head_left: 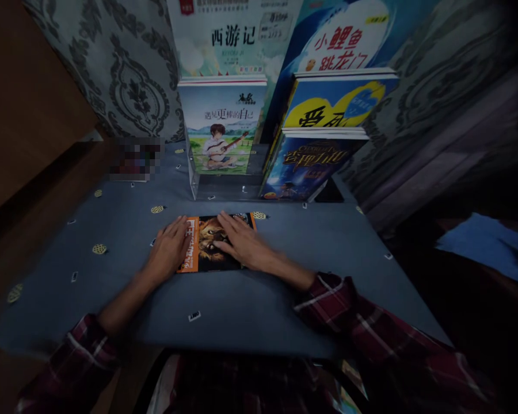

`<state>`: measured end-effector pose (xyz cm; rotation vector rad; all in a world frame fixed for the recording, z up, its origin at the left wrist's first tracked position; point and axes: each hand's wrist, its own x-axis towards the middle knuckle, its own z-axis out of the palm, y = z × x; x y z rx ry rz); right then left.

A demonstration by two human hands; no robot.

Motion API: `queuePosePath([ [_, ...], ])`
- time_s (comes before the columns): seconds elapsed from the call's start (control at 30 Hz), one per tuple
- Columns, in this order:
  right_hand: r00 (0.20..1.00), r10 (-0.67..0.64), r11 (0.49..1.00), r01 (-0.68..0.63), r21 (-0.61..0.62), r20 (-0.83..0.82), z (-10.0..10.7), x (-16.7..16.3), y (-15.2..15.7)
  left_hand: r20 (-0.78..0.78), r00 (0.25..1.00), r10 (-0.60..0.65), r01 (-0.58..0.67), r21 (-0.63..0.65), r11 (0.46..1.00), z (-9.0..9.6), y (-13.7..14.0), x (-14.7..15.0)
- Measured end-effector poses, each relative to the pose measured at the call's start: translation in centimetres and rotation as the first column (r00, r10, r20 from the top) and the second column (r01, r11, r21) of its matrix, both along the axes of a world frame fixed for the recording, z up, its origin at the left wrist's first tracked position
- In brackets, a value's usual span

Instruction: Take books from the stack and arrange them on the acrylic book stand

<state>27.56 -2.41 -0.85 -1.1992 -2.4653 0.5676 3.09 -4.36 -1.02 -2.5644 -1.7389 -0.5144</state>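
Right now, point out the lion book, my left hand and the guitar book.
lion book (210,244), head view, cover middle
left hand (169,248), head view, back of hand
guitar book (221,129), head view, front cover

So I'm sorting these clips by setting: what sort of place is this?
Probably a home reading corner: tiered clear acrylic book stand of children's picture books, blue patterned tablecloth, grey damask wallpaper.

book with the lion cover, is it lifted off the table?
No: the lion-cover book lies flat on the blue table, with the left hand and the right hand resting on it.
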Motion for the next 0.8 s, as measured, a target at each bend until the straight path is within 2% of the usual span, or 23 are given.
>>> queuePosePath([
  [0.17, 0.983, -0.091, 0.995, 0.095, 0.018, -0.161, -1.2, 5.6, 1.7, -0.127, 0.992, 0.021, -0.024, -0.021, 0.999, 1.0, 0.0, 0.1],
  [0.23, 0.956, -0.115, 0.993, 0.113, -0.023, -0.268, -1.7, 7.1, 2.6, -0.209, 0.978, -0.004, 0.002, -0.010, 1.000, 1.9, 0.0, 0.7],
  [0.3, 0.929, -0.133, 0.991, 0.118, -0.066, -0.346, -2.1, 7.9, 3.2, -0.256, 0.964, -0.066, 0.065, -0.014, 0.998, 2.7, 0.1, 2.1],
  [0.37, 0.914, -0.135, 0.990, 0.110, -0.086, -0.383, -2.3, 8.1, 3.5, -0.238, 0.954, -0.183, 0.176, -0.050, 0.983, 3.3, 0.4, 4.2],
  [0.47, 0.918, -0.106, 0.994, 0.088, -0.064, -0.383, -2.4, 7.9, 3.4, -0.184, 0.898, -0.399, 0.381, -0.128, 0.916, 3.2, 0.8, 7.9],
  [0.57, 0.928, -0.084, 0.996, 0.077, -0.032, -0.363, -2.4, 7.9, 3.2, -0.156, 0.865, -0.477, 0.451, -0.175, 0.875, 2.6, 0.9, 10.1],
  [0.67, 0.936, -0.070, 0.998, 0.067, -0.022, -0.346, -2.4, 7.9, 3.2, -0.126, 0.842, -0.525, 0.490, -0.227, 0.841, 2.5, 0.4, 10.2],
  [0.8, 0.946, -0.073, 0.997, 0.075, -0.008, -0.314, -2.4, 8.0, 3.3, -0.087, 0.776, -0.625, 0.580, -0.291, 0.761, 2.8, -0.9, 9.1],
])
